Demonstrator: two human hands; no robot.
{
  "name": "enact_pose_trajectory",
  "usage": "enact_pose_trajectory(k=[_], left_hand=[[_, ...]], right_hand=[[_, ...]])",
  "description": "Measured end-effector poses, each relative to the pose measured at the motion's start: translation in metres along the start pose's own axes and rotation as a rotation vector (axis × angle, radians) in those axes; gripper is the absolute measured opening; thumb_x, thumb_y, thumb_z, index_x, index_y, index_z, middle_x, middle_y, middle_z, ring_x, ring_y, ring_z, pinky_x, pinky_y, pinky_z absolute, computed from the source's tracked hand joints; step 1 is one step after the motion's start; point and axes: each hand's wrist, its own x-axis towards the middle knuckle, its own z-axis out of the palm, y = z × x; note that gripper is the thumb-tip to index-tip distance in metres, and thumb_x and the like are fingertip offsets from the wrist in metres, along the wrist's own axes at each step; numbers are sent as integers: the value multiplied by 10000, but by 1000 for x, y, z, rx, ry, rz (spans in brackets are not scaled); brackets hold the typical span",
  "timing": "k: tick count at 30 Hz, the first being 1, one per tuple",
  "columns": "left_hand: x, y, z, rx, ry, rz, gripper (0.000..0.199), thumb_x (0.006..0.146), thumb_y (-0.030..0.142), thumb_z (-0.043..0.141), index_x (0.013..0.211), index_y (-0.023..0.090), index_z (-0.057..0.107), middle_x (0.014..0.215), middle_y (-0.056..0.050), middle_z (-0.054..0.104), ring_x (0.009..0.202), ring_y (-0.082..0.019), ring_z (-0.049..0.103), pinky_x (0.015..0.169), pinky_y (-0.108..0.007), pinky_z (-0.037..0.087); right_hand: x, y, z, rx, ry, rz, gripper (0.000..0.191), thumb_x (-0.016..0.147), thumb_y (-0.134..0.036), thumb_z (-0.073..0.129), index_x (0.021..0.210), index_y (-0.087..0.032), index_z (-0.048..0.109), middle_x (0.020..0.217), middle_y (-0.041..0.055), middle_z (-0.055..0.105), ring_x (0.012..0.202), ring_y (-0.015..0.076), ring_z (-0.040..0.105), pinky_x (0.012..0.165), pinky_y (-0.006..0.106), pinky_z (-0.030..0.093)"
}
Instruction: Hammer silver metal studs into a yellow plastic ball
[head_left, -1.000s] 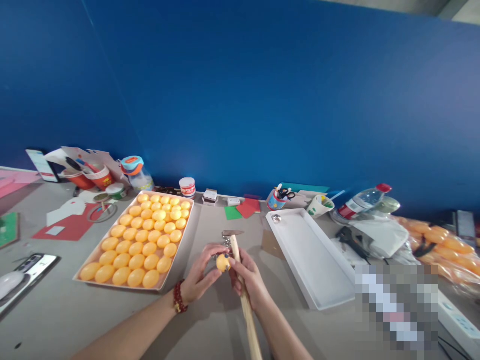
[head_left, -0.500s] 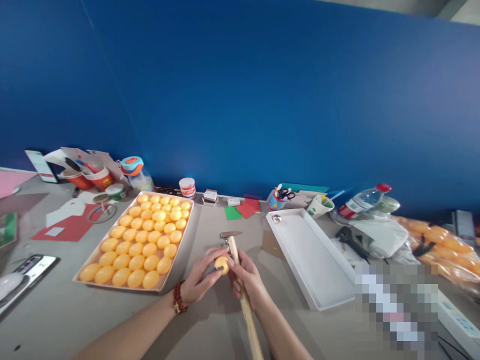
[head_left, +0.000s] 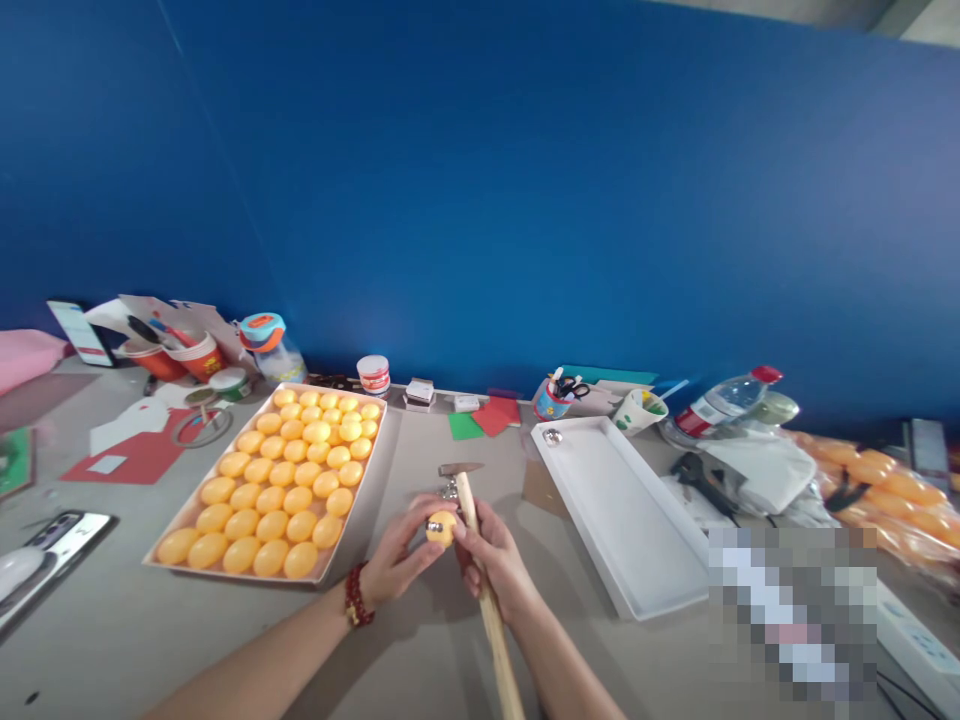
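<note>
My left hand (head_left: 409, 550), with a beaded bracelet at the wrist, has its fingers closed around an orange ping-pong ball (head_left: 441, 530). Shiny silver metal shows at the ball's opening on its left side. My right hand (head_left: 495, 560) is wrapped round the wooden handle of a hammer (head_left: 491, 620), its thumb tip against the ball's right side. The steel hammer head lies just beyond the fingers. Small silver pieces (head_left: 448, 490) sit beside the head, partly hidden by my left fingers. Whether they are bells I cannot tell.
On the left stands a shallow box (head_left: 328, 570) of several orange balls. A white tray (head_left: 637, 600) on the right holds one silver round piece (head_left: 553, 437). Cups, a bottle (head_left: 720, 405) and coloured paper (head_left: 495, 415) line the wall. Bagged orange balls (head_left: 885, 480) lie far right.
The ball has turned slightly in my fingers; its dark opening now shows silver metal. The hammer stays in place. Something pink has come further into view at the far left.
</note>
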Motion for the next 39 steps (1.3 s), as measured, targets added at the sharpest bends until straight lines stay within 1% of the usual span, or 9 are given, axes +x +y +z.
enact_pose_trajectory(k=[3, 9, 14, 20, 22, 26, 30, 34, 39], left_hand=[[1, 2, 1, 0, 5, -3, 366, 945, 355, 511, 1286, 227, 552, 1253, -122, 602, 1204, -278, 528, 1037, -452, 420], [1, 2, 2, -21, 31, -24, 323, 946, 309, 523, 1255, 228, 571, 1262, -109, 611, 1195, -260, 545, 1043, -425, 416], [1, 0, 2, -39, 16, -40, 329, 956, 325, 506, 1263, 225, 569, 1273, -111, 612, 1187, -259, 551, 1038, -416, 419], [0, 0, 0, -8, 8, -42, 338, 962, 315, 494, 1286, 237, 549, 1284, -109, 598, 1179, -252, 552, 1026, -408, 428], [1, 0, 0, -4, 1, -39, 338, 961, 317, 494, 1284, 232, 548, 1274, -114, 595, 1180, -255, 550, 1026, -418, 428], [3, 1, -2, 9, -9, -6, 368, 912, 362, 576, 1251, 219, 562, 1197, -112, 606, 1149, -267, 556, 1002, -431, 445], [4, 0, 0, 43, 13, 2, 341, 905, 335, 588, 1226, 221, 573, 1150, -102, 611, 1105, -255, 568, 970, -415, 463], [1, -1, 2, 95, 53, -5, 329, 899, 264, 600, 1224, 238, 561, 1165, -92, 606, 1121, -243, 561, 975, -395, 464], [1, 0, 2, 99, 121, -37, 301, 912, 223, 572, 1213, 239, 555, 1191, -88, 594, 1163, -235, 542, 989, -373, 463]], right_hand=[[0, 0, 0, 3, 7, 0, 482, 764, -478, 758, 1070, -188, 525, 494, -118, 470, 298, 25, 320, 268, 117, 330], [1, 2, 1, -33, 23, -13, 464, 785, -496, 734, 1060, -197, 509, 467, -128, 442, 295, 32, 308, 261, 118, 329], [2, 6, -1, -96, 37, -47, 444, 808, -502, 711, 1054, -197, 502, 445, -129, 437, 290, 34, 317, 260, 110, 326], [3, 6, -1, -109, 50, -49, 442, 810, -504, 707, 1056, -197, 506, 442, -128, 438, 287, 33, 320, 256, 106, 322], [2, 5, 0, -107, 55, -45, 449, 805, -508, 709, 1060, -198, 508, 444, -128, 437, 288, 32, 320, 257, 105, 325], [0, 4, 1, -110, 40, -44, 457, 802, -503, 715, 1073, -198, 509, 471, -124, 456, 290, 29, 331, 255, 105, 334], [0, 5, 2, -100, 23, -39, 455, 809, -507, 707, 1076, -194, 511, 464, -130, 439, 286, 27, 324, 257, 107, 335], [1, 8, 3, -138, 58, -35, 460, 824, -529, 678, 1089, -191, 513, 460, -128, 437, 287, 33, 337, 258, 110, 338], [1, 7, 1, -201, 105, -70, 484, 808, -525, 689, 1114, -196, 509, 575, -90, 549, 287, 20, 357, 255, 115, 342]])
